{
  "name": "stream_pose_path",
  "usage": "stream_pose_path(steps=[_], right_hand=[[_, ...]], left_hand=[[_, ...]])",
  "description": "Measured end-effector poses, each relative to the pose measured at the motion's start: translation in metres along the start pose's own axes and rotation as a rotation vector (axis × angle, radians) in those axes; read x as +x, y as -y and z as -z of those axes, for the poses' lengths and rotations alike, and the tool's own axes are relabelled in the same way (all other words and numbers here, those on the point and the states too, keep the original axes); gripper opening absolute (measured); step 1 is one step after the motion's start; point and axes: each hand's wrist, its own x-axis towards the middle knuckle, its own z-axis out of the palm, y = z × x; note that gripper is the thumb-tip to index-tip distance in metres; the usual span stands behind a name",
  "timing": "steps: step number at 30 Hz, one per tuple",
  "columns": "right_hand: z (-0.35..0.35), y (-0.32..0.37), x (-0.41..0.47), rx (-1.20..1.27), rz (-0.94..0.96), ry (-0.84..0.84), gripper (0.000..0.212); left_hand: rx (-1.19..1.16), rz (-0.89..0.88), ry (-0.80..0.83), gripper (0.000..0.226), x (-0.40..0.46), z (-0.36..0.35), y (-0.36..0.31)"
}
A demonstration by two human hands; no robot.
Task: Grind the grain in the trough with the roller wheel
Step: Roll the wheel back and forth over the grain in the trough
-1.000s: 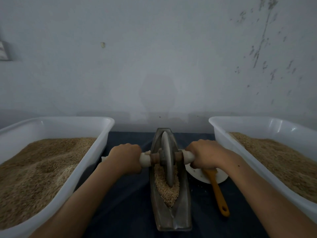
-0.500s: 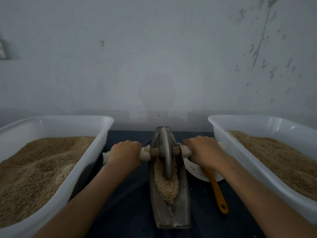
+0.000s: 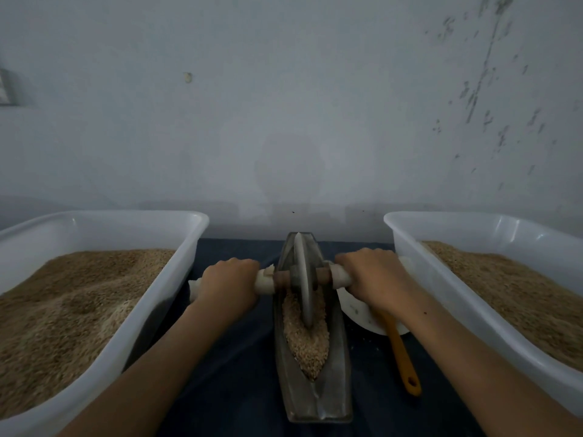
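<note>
- Trough [image 3: 315, 395]: long, narrow, boat-shaped, dull grey metal, lies lengthwise away from the person, centre of a dark blue cloth [image 3: 239, 389], btwn two white tubs.
- Grain [image 3: 307, 342]: pale tan, piled in the trough's groove, heap narrows to a point toward the near end; near end of the groove bare metal.
- Roller wheel [image 3: 303, 279]: thin grey disc, upright on edge in the groove, toward the far half of the trough, lower rim sunk in the grain. Brown axle [image 3: 321, 275] runs crosswise thru the hub, white-wrapped grips at both ends.
- Left tub [image 3: 176, 279] & right tub [image 3: 407, 247]: white plastic, both holding brownish grain-like fill; outer parts of both cut off by frame edges.
- White dish [image 3: 356, 313] just right of the trough, mostly hidden under the right wrist; contents can't tell.
- Orange-handled tool [image 3: 402, 354] lies w/ its head on the dish; head end hidden by the forearm, kind of tool can't tell.
- Dim light, fine grain texture hard to make out; far tip of trough hidden behind the wheel.
- Left hand [image 3: 230, 282]: fingers curled over the left grip, knuckles up, wrapped tight round it; white end of the grip pokes out on its outer side.
- Right hand [image 3: 372, 275]: same, curled round the right grip, back of hand up; fingertips not visible.
- Both forearms reach fwd from the bottom corners, roughly symmetric, converging on the axle.
- Wall [image 3: 284, 105] behind: pale grey, scuffed upper right.
</note>
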Motion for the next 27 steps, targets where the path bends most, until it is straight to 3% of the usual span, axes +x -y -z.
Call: stream_pose_path(steps=[3,6,9,12,15,19,24,27], right_hand=[[-0.007,-0.002,0.002,0.025,-0.004,-0.068,0.010],[-0.008,-0.004,0.001,0.025,-0.015,-0.033,0.010],[-0.002,-0.007,-0.001,0.071,-0.010,0.128,0.006],[0.008,-0.010,-0.001,0.170,-0.015,0.343,0.016],[0.010,-0.010,-0.001,0.174,-0.024,0.410,0.031],[0.007,-0.008,0.001,0.107,-0.012,0.348,0.018],[-0.003,-0.004,-0.001,0.038,-0.011,0.019,0.014],[-0.007,-0.002,0.000,0.035,-0.030,-0.065,0.012]], left_hand=[[0.013,0.001,-0.104,0.009,-0.003,-0.001,-0.003],[0.047,-0.015,-0.111,0.013,-0.004,0.002,-0.004],[0.106,-0.040,-0.042,0.019,-0.005,0.007,-0.006],[0.149,-0.051,0.024,0.024,-0.006,0.012,-0.007],[0.140,-0.053,0.079,0.027,-0.005,0.015,-0.005],[0.107,-0.048,0.069,0.023,-0.003,0.012,-0.004],[0.047,-0.026,-0.055,0.012,-0.001,0.004,-0.003],[0.045,-0.017,-0.132,0.012,-0.002,0.000,-0.005]])
